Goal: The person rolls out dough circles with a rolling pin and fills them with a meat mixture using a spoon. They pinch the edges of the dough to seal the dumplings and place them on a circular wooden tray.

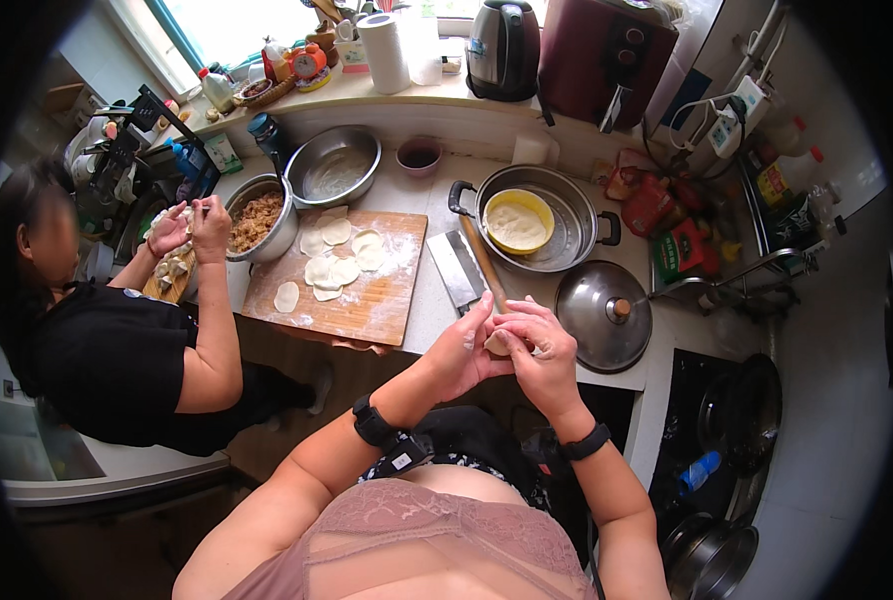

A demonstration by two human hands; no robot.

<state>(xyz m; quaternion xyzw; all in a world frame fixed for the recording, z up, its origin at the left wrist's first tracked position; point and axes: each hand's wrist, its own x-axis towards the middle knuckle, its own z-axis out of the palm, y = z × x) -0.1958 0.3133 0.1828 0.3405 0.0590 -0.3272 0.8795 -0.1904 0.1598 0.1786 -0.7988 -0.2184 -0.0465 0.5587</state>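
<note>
Both hands meet in front of the counter's edge around a small piece of pale dough (497,343), partly hidden by fingers. My left hand (461,352) supports it from the left, while the fingers of my right hand (540,349) pinch it. White flour marks the skin. Just beyond them lie a cleaver (458,266) and a wooden rolling pin (482,259). Left of these, a floured wooden board (386,300) carries several round dough wrappers (341,270). A yellow bowl of flour (520,221) sits inside a two-handled steamer pot (578,202).
At left, a co-worker (116,352) holds something pale beside a pot of minced filling (259,221). A metal basin (334,165) and a small purple bowl (419,155) stand behind the board. A steel lid (604,316) rests right of my hands, near a stove (701,420).
</note>
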